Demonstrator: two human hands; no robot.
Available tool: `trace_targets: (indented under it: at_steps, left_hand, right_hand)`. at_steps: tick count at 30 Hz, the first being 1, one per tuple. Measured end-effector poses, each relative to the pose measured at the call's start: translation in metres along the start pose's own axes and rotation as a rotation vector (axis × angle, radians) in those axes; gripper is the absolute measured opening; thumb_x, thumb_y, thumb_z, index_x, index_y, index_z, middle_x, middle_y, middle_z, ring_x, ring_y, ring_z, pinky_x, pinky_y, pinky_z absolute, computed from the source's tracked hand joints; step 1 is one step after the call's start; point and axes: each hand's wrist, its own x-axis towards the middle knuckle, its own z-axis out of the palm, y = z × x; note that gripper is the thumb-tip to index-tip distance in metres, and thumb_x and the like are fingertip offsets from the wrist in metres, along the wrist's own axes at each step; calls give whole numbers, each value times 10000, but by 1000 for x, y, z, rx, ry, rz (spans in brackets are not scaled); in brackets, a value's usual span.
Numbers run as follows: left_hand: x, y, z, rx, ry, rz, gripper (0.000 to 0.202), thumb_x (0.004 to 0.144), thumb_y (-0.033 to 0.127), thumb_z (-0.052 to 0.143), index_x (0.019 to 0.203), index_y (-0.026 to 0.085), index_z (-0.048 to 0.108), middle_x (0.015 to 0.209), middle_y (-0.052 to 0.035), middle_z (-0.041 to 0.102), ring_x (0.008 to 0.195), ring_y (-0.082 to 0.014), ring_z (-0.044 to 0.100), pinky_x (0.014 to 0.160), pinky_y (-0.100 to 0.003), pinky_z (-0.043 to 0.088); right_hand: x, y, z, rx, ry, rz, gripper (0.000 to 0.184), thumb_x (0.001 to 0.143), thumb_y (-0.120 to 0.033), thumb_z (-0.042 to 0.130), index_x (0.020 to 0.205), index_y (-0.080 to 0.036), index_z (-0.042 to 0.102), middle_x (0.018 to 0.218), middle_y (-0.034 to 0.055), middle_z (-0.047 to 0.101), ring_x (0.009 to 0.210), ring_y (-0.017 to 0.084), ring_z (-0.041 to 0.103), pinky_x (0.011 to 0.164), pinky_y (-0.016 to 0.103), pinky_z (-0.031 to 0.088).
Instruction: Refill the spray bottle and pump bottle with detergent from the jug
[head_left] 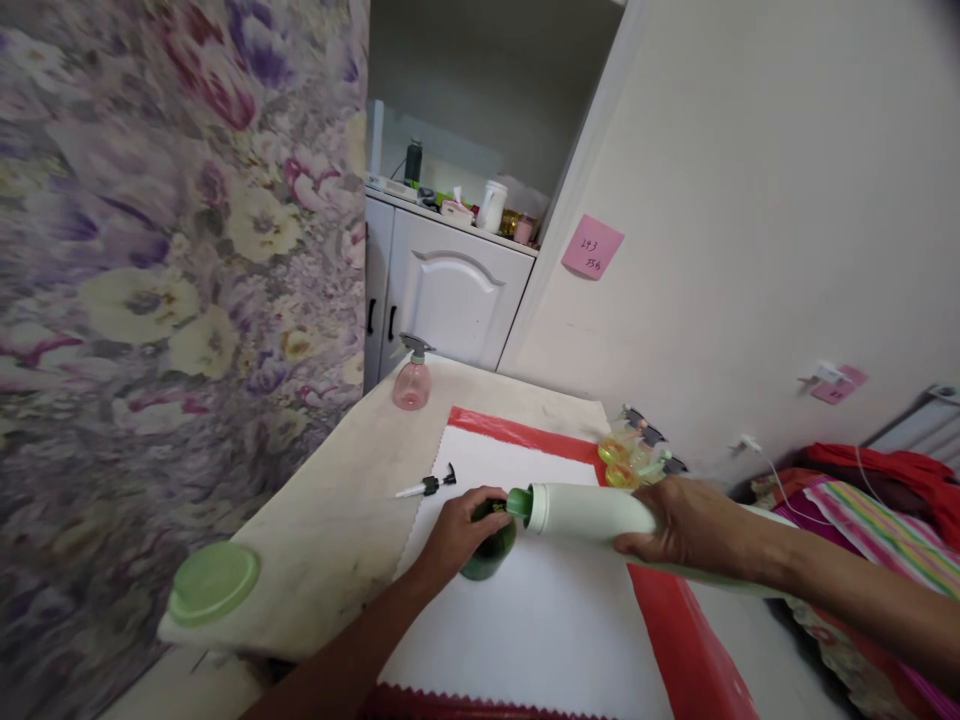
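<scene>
My left hand (466,530) is wrapped round the upper part of a dark green bottle (489,555), which stands on a white sheet. A long pale green container (589,512) lies almost level in my right hand (667,520), its mouth towards the bottle. The green spout (517,503) at that mouth reaches the bottle's top, beside my left thumb. Whether liquid is flowing cannot be made out. Left of the bottle lies a black pump head (430,486) with a pale tube.
A pink spray bottle (412,383) stands at the table's far left. A light green lid (214,582) sits on the near left corner. Yellowish bottles (621,460) stand by the wall. Red-bordered white paper (555,620) covers the table's middle. A floral curtain (180,300) hangs left.
</scene>
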Motion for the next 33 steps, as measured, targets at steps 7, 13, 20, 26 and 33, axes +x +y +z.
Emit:
trace_targets:
  at_steps: [7, 13, 20, 26, 33]
  left_hand:
    - [0, 3, -1, 6, 7, -4, 205, 752, 303, 660, 949, 258, 697, 999, -12, 737, 977, -215, 656, 906, -311, 463]
    - [1, 3, -1, 11, 4, -9, 204, 754, 308, 661, 949, 262, 698, 998, -9, 736, 966, -214, 659, 895, -314, 477]
    - [2, 3, 0, 22, 1, -5, 208, 755, 298, 657, 954, 255, 700, 1010, -12, 738, 973, -214, 658, 905, -313, 471]
    - [1, 5, -1, 24, -1, -8, 209, 757, 298, 652, 955, 252, 700, 1004, -13, 739, 970, -212, 661, 904, -311, 475]
    - [1, 5, 0, 25, 5, -10, 205, 753, 302, 653, 949, 262, 701, 1002, -7, 744, 970, -213, 662, 898, -312, 482]
  right_hand:
    - [0, -1, -2, -17, 6, -1, 391, 761, -591, 560, 721, -210, 639, 625, 22, 684, 534, 141, 579, 481, 245, 320]
    - [-1, -3, -3, -20, 4, 3, 381, 766, -576, 561, 737, -206, 649, 645, 38, 696, 554, 158, 596, 490, 254, 329]
    - [-1, -4, -5, -3, -4, 2, 377, 762, -571, 567, 729, -205, 647, 637, 31, 689, 545, 148, 585, 487, 250, 333]
    - [0, -3, -4, -23, 2, 7, 402, 761, -591, 560, 727, -199, 643, 648, 38, 691, 555, 157, 594, 486, 255, 323]
    - [-1, -2, -3, -11, -9, 7, 405, 767, -583, 560, 749, -193, 666, 646, 45, 692, 549, 157, 596, 488, 260, 333]
